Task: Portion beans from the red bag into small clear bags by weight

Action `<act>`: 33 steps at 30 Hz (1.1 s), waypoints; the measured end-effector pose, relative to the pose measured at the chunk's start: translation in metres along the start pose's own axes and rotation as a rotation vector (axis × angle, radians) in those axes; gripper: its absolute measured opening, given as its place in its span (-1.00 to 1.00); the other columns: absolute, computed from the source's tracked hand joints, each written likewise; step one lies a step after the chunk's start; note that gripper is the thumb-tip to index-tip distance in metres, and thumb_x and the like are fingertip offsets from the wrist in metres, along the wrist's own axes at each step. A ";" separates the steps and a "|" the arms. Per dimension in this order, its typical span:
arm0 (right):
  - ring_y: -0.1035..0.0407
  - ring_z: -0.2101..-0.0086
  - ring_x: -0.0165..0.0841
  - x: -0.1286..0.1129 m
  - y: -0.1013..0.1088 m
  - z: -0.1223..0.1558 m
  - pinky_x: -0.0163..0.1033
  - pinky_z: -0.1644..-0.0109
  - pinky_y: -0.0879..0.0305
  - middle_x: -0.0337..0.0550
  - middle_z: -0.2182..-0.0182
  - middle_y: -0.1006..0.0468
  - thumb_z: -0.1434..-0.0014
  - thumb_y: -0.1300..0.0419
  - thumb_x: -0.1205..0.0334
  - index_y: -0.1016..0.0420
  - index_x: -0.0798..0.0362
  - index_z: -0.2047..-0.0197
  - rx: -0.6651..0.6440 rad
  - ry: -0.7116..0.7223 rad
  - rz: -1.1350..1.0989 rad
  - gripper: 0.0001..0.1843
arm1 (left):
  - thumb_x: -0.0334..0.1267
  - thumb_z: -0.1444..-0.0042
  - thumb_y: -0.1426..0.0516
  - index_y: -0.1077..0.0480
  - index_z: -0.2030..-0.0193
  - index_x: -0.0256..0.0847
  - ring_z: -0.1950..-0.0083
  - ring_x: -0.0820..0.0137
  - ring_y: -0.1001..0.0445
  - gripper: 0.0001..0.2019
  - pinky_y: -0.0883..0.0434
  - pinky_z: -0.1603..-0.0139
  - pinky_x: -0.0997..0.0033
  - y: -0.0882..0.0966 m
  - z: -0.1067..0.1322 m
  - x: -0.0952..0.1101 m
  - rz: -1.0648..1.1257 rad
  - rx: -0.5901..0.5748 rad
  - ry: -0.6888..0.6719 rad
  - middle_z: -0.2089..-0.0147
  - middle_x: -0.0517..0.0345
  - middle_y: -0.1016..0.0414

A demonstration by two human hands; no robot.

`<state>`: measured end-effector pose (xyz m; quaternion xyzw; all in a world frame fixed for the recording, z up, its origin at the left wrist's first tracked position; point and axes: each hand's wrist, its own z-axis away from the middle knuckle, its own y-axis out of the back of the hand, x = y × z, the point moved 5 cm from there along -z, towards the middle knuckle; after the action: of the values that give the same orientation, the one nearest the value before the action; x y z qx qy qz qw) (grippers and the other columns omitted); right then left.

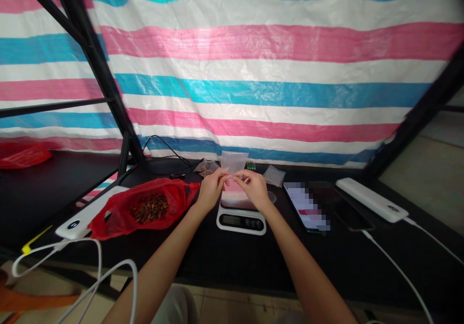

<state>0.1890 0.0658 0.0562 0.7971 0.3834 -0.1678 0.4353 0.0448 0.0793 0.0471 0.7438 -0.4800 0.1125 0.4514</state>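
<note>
My left hand (212, 188) and my right hand (253, 186) are raised together above a small white kitchen scale (241, 220). Both pinch the lower edge of a small clear plastic bag (234, 161), which stands upright between the fingertips. The scale has a shiny top plate and a dark display at its front. To the left of my left hand lies an open red plastic bag (145, 210) holding a heap of brown seeds (150, 208).
A black table (232, 256) carries a phone (307, 205), a second dark phone (348, 213), two white power banks (371, 199) (89, 213) with white cables, more small clear bags (273, 175) and a striped tarp (253, 72) behind.
</note>
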 end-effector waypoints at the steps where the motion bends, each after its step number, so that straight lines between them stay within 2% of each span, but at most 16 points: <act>1: -0.34 0.53 -0.42 0.000 0.000 0.000 -0.35 0.43 -0.19 -0.27 0.50 -0.53 -0.07 -0.15 0.07 -0.54 -0.05 0.38 0.001 -0.001 0.005 -0.81 | -0.21 -0.17 0.04 -0.33 0.33 -0.18 0.53 0.52 -0.36 -0.82 -0.23 0.36 0.55 0.000 0.000 0.000 -0.010 -0.005 -0.005 0.56 0.30 -0.38; 11: -0.30 0.55 -0.45 -0.003 -0.002 0.001 -0.38 0.44 -0.13 -0.30 0.53 -0.51 -0.06 -0.17 0.11 -0.54 -0.02 0.40 0.020 0.003 0.041 -0.83 | -0.21 -0.19 0.07 -0.33 0.32 -0.19 0.50 0.46 -0.34 -0.79 -0.18 0.38 0.51 0.001 0.000 0.005 -0.195 0.001 -0.010 0.57 0.29 -0.33; 19: -0.31 0.55 -0.47 -0.003 0.003 0.000 -0.39 0.43 -0.13 -0.31 0.50 -0.51 -0.06 -0.16 0.13 -0.50 0.00 0.37 0.042 -0.032 0.040 -0.85 | -0.14 -0.18 0.05 -0.32 0.25 -0.20 0.58 0.53 -0.33 -0.78 -0.23 0.40 0.55 -0.001 0.001 0.008 0.000 -0.058 0.016 0.56 0.32 -0.35; 28: -0.31 0.55 -0.45 0.003 0.001 0.000 -0.38 0.46 -0.11 -0.29 0.55 -0.49 -0.04 -0.18 0.08 -0.54 0.00 0.38 0.026 -0.047 0.052 -0.81 | -0.15 -0.16 0.02 -0.36 0.31 -0.21 0.58 0.54 -0.33 -0.78 -0.22 0.44 0.58 -0.001 0.001 0.007 0.005 -0.045 0.023 0.58 0.30 -0.36; 33: -0.31 0.55 -0.43 0.012 0.000 -0.002 -0.37 0.45 -0.16 -0.26 0.54 -0.52 -0.02 -0.17 0.00 -0.55 0.00 0.38 0.052 -0.069 -0.053 -0.74 | -0.10 -0.14 0.00 -0.38 0.28 -0.24 0.62 0.55 -0.32 -0.74 -0.24 0.50 0.58 -0.002 -0.001 0.001 0.169 -0.001 0.058 0.57 0.28 -0.40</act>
<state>0.1961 0.0734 0.0502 0.7916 0.3844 -0.2166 0.4226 0.0472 0.0798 0.0477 0.6967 -0.5280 0.1717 0.4543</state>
